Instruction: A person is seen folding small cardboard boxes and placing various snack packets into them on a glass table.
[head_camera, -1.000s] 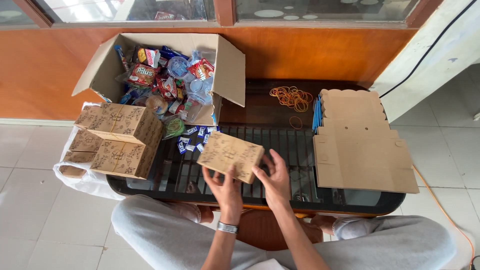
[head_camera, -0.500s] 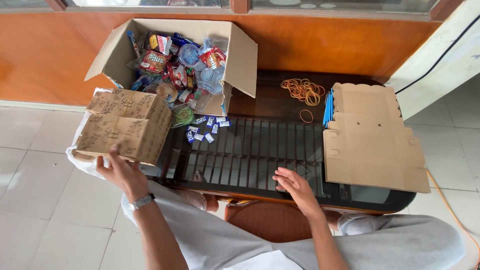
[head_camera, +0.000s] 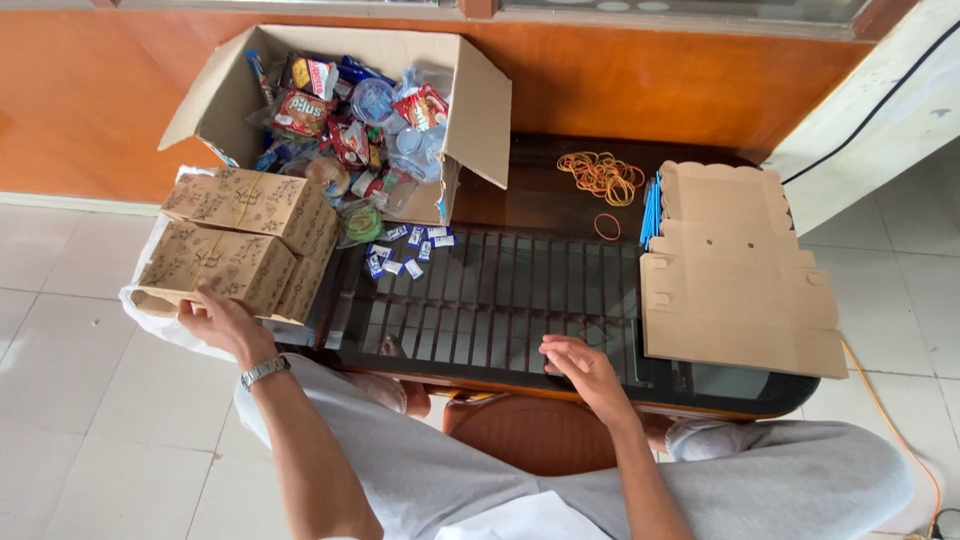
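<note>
the left hand (head_camera: 218, 322) is pressing open-fingered against the near side of the folded printed boxes (head_camera: 238, 252), which are sitting stacked off the table's (head_camera: 560, 375) left edge on what looks like a white bag (head_camera: 160, 322). the right hand (head_camera: 583, 364) is resting open and empty at the near edge. a careless nudge could be tipping the stack floorwards.

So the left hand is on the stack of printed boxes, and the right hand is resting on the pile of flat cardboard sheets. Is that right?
Not quite. The head view shows the right hand resting on the glass table, apart from the flat cardboard sheets. The left hand is indeed on the stack of printed boxes.
</note>
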